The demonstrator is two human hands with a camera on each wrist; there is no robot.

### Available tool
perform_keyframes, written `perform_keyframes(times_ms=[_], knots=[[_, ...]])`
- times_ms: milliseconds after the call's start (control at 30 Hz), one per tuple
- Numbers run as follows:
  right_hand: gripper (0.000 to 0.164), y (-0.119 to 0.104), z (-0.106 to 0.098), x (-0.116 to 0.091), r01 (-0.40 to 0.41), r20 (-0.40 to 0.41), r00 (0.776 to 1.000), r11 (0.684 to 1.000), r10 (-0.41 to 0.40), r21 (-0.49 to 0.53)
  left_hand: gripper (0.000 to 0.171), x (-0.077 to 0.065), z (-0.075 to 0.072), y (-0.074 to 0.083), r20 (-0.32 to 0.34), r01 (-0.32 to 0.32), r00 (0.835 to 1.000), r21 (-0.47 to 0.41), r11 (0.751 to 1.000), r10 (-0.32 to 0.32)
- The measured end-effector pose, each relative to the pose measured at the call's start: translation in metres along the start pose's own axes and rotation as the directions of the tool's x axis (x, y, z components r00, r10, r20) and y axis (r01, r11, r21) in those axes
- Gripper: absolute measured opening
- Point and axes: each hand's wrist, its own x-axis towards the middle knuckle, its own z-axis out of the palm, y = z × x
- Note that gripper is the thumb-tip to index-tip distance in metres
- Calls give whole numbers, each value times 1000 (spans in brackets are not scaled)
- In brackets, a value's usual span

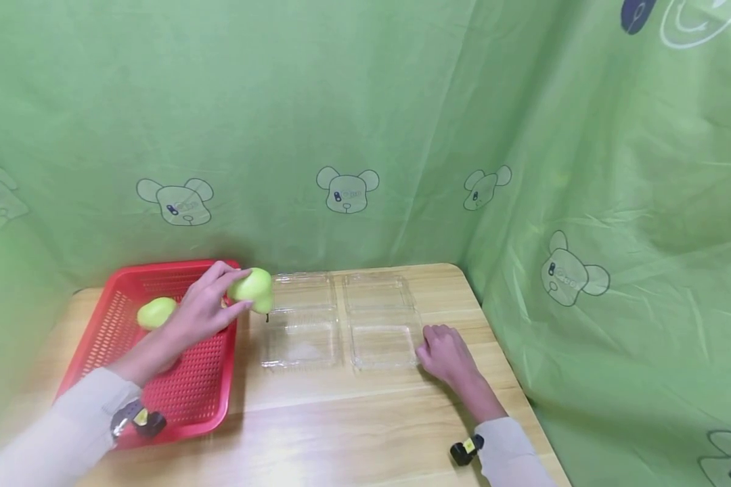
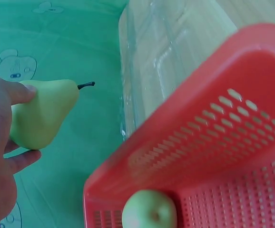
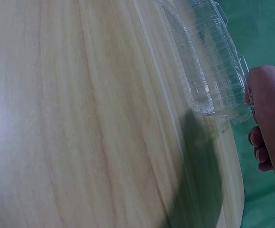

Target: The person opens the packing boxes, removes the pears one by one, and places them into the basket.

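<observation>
My left hand (image 1: 204, 308) grips a green pear (image 1: 254, 289) between fingers and thumb, above the right rim of the red basket (image 1: 185, 399). In the left wrist view the pear's dark stem points away from the palm. Two clear plastic containers (image 1: 301, 341) stand side by side on the table, their lids folded back. My right hand (image 1: 447, 355) pinches the right edge of the right-hand container (image 1: 385, 343); in the right wrist view the thumb lies at its rim and the other fingers are curled. Another green fruit (image 1: 156, 313) lies in the basket, partly hidden by the left hand.
The wooden table (image 1: 317, 433) has its right edge close to the right forearm. Green curtains (image 1: 353, 101) printed with bear heads hang behind and at both sides. The basket's perforated wall (image 2: 199, 133) stands between the fruit inside it and the containers.
</observation>
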Motion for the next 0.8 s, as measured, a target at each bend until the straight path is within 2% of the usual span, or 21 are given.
perform_keyframes(times_ms=[300, 600, 800], knots=[[17, 0, 0, 0, -5, 11, 1000, 1000, 5, 3, 58, -15, -16, -15, -12, -34, 999, 47, 998, 34], [16, -1, -1, 2, 21, -26, 999, 1000, -20, 15, 58, -29, -24, -25, -18, -48, 999, 70, 996, 49], [17, -2, -1, 2, 11, -16, 1000, 1000, -11, 9, 59, -38, -35, -28, 9, -15, 1000, 112, 994, 14]])
